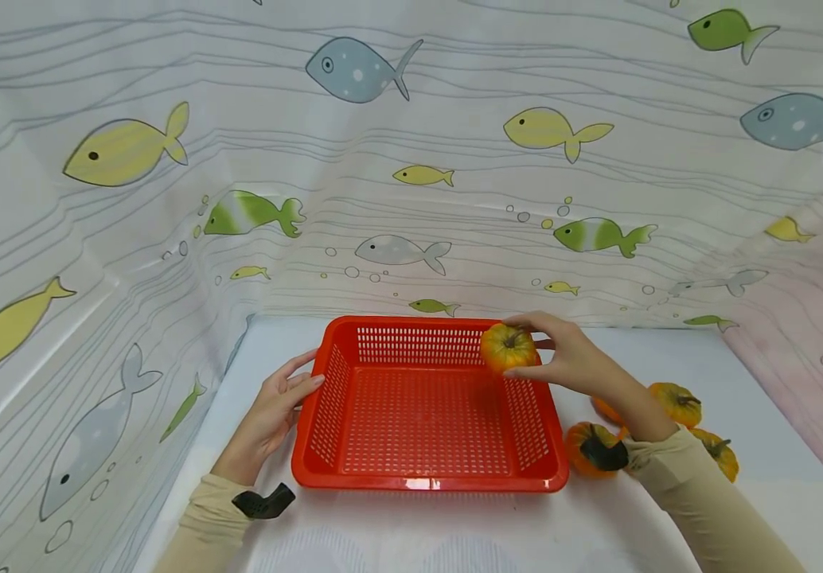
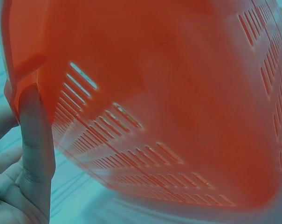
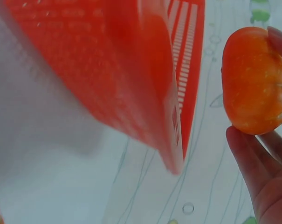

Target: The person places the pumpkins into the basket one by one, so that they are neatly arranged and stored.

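A red plastic basket (image 1: pixel 426 481) with slotted walls stands in the middle of the table. At its left side my left hand (image 1: pixel 268 418) grips the rim, thumb on the edge; the left wrist view shows the thumb against the basket wall (image 2: pixel 145 93). My right hand (image 1: pixel 562 354) holds a small orange-yellow pumpkin (image 1: pixel 505 348) over the basket's back right corner. Up close, the right wrist view shows the pumpkin (image 3: pixel 255 81) between the thumb and fingers of the right hand (image 3: pixel 271 186).
Several more small pumpkins, among them one at the front (image 1: pixel 583 446) and one farther back (image 1: pixel 676 403), lie right of the basket, partly hidden by the right forearm. A fish-patterned curtain (image 1: pixel 411 207) hangs around the white table (image 1: pixel 411 533).
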A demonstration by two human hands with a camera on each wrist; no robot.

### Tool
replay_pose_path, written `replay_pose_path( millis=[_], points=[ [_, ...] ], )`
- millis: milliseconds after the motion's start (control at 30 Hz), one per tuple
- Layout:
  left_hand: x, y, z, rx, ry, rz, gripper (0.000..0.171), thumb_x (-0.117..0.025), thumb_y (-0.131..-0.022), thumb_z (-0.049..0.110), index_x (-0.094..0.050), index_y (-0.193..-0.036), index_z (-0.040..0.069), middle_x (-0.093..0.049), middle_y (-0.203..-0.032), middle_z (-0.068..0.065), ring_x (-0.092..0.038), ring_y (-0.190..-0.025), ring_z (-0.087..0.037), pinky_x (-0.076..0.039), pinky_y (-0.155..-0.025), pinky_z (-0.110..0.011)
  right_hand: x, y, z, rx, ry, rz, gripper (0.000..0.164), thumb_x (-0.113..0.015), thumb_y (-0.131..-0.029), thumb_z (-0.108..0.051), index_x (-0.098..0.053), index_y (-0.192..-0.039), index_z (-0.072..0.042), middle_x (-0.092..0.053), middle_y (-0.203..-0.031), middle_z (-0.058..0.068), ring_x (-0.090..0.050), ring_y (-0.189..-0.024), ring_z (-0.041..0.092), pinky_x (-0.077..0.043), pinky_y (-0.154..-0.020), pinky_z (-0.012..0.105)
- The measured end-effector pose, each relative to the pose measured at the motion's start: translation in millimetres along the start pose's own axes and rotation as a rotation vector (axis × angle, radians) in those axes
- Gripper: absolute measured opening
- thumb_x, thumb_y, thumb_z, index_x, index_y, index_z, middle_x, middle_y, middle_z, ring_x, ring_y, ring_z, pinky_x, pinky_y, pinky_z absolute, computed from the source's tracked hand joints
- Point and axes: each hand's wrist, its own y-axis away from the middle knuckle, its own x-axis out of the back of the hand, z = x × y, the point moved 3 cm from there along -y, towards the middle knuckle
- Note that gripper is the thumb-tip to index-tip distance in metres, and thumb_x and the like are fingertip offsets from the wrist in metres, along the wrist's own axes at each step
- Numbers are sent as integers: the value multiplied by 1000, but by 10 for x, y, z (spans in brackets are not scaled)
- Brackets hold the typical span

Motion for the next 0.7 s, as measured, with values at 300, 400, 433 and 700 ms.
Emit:
replay_pose_path(
  millis=[300, 400, 433, 700],
  points=[
    [4, -3, 5, -11, -3, -3, 65, -63, -104, 19, -31, -160, 14, -75, -109, 2, -77, -92, -13, -64, -82, -39, -147, -177, -119, 42, -32, -2, 72, -91, -80, -30, -58, -142, -15, -61, -141, 6, -60, -124, 27, -60, -99, 49],
    [12, -8, 7, -23, 2, -12, 66, -63, -104, 18, -30, -161, 13, -75, -109, 3, -77, -91, -11, -65, -81, -36, -149, -228, -156, 43, -47, 4, 71, -91, -80, -27, -58, -142, -14, -61, -141, 7, -60, -124, 28, -60, -99, 51],
    [15, -11, 4, -26, 4, -16, 66, -63, -104, 17, -30, -161, 13, -75, -108, 3, -77, -90, -11, -65, -80, -36, -154, -244, -171, 46, -47, 3, 72, -91, -80, -27, -58, -142, -14, -61, -141, 7, -60, -125, 28, -59, -100, 51],
    [19, -10, -25, -34, 1, -29, 65, -63, -104, 16, -30, -160, 12, -75, -107, 2, -77, -89, -11, -65, -80, -36, -296, -380, -277, 73, -8, -26, 72, -93, -77, -35, -61, -139, -17, -65, -136, 2, -61, -124, 22, -58, -101, 45]
  ],
)
